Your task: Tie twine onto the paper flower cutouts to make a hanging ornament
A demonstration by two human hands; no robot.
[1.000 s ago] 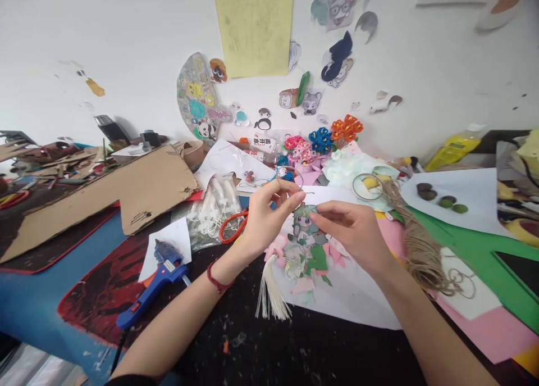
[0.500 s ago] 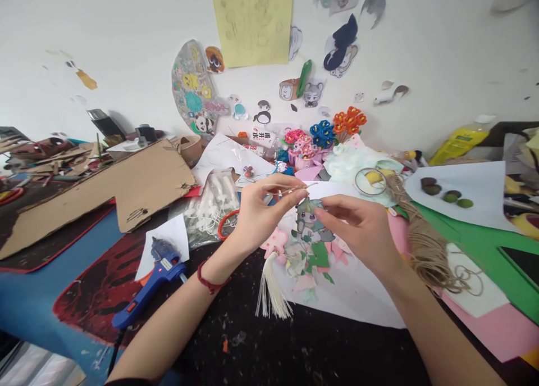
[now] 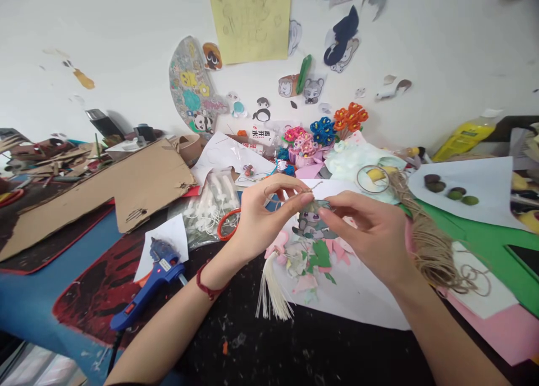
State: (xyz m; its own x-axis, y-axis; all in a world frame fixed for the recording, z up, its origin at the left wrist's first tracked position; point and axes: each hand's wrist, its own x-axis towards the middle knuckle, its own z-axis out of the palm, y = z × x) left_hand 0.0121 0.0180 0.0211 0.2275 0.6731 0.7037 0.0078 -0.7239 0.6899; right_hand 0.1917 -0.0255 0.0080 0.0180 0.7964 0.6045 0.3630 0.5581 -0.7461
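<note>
A small cartoon character cutout (image 3: 310, 222), with green-grey hair, is held up in front of me. My right hand (image 3: 368, 228) pinches its right edge between thumb and fingers. My left hand (image 3: 269, 214) is closed on a thin piece of twine (image 3: 316, 187), whose end sticks out past the fingertips at the cutout's top edge. Whether the twine passes through the cutout is hidden by my fingers. Below the hands lie green and pink paper scraps (image 3: 320, 254) and a cream tassel (image 3: 273, 290) on white paper (image 3: 357, 296).
A blue glue gun (image 3: 147, 293) rests at the left, near orange-handled scissors (image 3: 227, 224) and a bag of white tassels (image 3: 210, 206). Brown cardboard (image 3: 147, 184) lies behind. At the right are a twine bundle (image 3: 429, 251), green sheet (image 3: 488, 234) and yellow bottle (image 3: 465, 136).
My right hand has moved slightly up, and the cutout's top has come closer to my left fingertips and tilted back a little. The left hand keeps hold of the twine.
</note>
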